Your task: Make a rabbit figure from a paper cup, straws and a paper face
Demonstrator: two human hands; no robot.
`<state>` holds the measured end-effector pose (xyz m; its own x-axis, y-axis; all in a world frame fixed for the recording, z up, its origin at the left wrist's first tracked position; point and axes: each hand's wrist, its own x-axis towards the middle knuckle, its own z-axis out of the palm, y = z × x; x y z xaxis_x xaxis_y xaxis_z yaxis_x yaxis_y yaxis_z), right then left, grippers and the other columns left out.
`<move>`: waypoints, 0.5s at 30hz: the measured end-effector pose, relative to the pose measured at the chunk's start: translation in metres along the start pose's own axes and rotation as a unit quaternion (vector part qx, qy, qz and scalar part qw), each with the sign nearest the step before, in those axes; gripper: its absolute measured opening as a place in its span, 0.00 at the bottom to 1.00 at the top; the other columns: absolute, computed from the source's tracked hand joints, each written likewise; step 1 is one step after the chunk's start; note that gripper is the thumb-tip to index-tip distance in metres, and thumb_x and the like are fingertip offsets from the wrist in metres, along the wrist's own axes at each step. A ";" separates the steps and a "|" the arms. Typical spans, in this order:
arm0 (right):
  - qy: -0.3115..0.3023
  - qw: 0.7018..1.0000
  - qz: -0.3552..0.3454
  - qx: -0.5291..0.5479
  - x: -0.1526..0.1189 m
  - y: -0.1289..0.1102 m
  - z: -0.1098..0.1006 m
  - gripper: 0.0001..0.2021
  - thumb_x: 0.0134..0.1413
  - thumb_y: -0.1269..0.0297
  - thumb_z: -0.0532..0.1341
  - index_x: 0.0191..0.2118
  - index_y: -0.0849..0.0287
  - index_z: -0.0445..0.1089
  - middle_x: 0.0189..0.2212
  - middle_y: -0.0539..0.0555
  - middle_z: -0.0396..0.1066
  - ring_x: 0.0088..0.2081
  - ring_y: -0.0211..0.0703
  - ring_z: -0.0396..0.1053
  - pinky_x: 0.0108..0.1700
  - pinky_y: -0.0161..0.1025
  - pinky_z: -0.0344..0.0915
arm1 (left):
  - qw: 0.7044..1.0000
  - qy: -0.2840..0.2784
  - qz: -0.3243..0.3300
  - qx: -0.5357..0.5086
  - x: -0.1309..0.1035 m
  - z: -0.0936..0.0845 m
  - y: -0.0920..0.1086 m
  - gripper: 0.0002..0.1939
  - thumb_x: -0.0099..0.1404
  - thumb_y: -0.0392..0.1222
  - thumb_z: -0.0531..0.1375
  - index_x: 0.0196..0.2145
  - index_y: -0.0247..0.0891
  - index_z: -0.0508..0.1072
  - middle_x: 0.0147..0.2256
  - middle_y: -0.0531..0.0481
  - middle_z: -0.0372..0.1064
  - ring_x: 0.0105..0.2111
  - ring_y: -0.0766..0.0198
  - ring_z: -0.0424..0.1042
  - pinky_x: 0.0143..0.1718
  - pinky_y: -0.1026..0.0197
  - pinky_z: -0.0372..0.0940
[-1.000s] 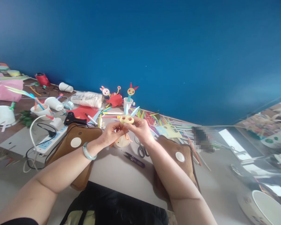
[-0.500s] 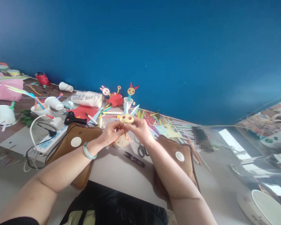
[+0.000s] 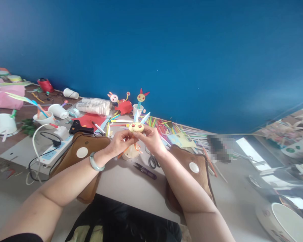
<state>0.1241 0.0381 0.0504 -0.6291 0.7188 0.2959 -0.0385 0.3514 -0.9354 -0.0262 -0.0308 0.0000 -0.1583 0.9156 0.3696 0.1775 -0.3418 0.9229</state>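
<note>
A round yellow paper face [image 3: 136,127] with red eyes and light blue ears is held up between both hands. My left hand [image 3: 121,143] pinches its lower left edge, a green bangle on that wrist. My right hand [image 3: 153,139] grips its right side, thumb on the front. Just below stands a paper cup [image 3: 131,153] with orange strips about it. Thread snips [image 3: 145,170] and black-handled scissors [image 3: 154,162] lie on the table near my right wrist.
Brown cushions [image 3: 84,149] lie under both forearms. A glue gun [image 3: 80,127], a power strip [image 3: 53,150] and stacked cups [image 3: 93,106] are at left. Behind are a red-eared figure [image 3: 141,97] and colourful strips [image 3: 187,131]; a white bowl [image 3: 290,222] is at lower right.
</note>
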 end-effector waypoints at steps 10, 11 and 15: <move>0.030 0.999 0.015 -0.011 0.001 0.002 0.000 0.10 0.49 0.58 0.68 0.33 0.59 0.78 0.30 0.52 0.78 0.34 0.44 0.73 0.41 0.41 0.68 | 1.000 -0.006 -0.015 0.004 0.000 0.001 0.000 0.14 0.61 0.51 0.67 0.34 0.35 0.77 0.27 0.51 0.71 0.29 0.65 0.67 0.31 0.63 0.61; 0.035 0.999 0.018 -0.013 0.002 0.002 0.000 0.10 0.49 0.58 0.68 0.34 0.59 0.78 0.30 0.52 0.78 0.34 0.44 0.73 0.41 0.41 0.69 | 1.000 -0.005 -0.019 0.006 0.000 0.000 0.000 0.14 0.61 0.51 0.67 0.34 0.35 0.77 0.28 0.51 0.71 0.28 0.66 0.67 0.30 0.63 0.61; 0.056 0.998 0.020 -0.009 0.002 0.002 0.000 0.10 0.49 0.58 0.67 0.35 0.59 0.78 0.31 0.52 0.78 0.36 0.45 0.74 0.43 0.42 0.68 | 0.999 -0.005 -0.030 0.021 0.002 0.001 0.002 0.14 0.61 0.51 0.67 0.32 0.35 0.77 0.29 0.50 0.73 0.28 0.66 0.66 0.29 0.64 0.59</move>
<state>0.1232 0.0401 0.0492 -0.5387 0.7946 0.2800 -0.0007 0.3320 -0.9433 -0.0255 -0.0298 0.0021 -0.1598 0.9362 0.3132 0.2096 -0.2778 0.9375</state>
